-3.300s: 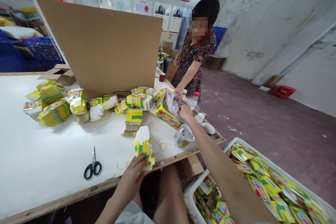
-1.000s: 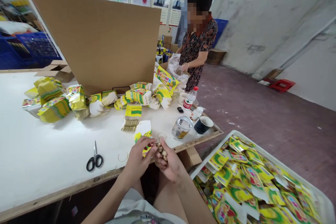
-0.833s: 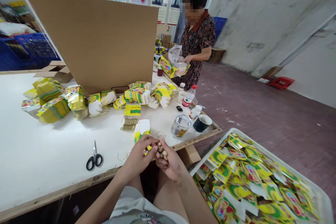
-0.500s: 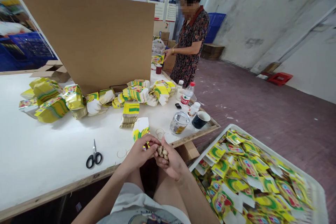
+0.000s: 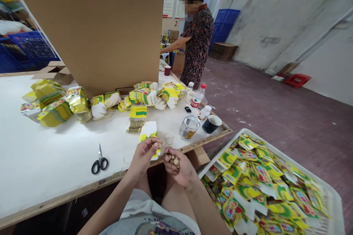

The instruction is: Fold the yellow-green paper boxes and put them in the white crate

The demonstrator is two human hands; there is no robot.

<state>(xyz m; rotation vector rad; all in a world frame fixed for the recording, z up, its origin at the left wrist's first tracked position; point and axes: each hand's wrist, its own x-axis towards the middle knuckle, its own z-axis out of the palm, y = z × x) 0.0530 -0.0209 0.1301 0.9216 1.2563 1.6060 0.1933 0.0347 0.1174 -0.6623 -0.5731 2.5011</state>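
My right hand (image 5: 180,169) is curled around a handful of small tan, rounded pieces (image 5: 174,160) that look like nuts. Between the thumb and fingers of my left hand (image 5: 146,154) is one similar small piece (image 5: 158,144), held a little apart from the right hand. Both hands are over my lap at the table's front edge. Just behind the left hand lies a white and yellow stack of flat cartons (image 5: 149,129). Thin rubber bands (image 5: 168,139) rest on the tabletop beside it.
Scissors (image 5: 99,162) lie at left on the white table (image 5: 63,154). Bundled yellow cartons (image 5: 143,95) line up before a cardboard sheet (image 5: 93,36). A clear jar (image 5: 189,127), dark mug (image 5: 211,124) and bottle (image 5: 196,97) stand right. A crate (image 5: 335,205) holds yellow packets. A person (image 5: 197,33) stands behind.
My hands have moved apart, the left drawing away with one small piece pinched in it. The person behind has turned and now reaches leftward behind the cardboard.
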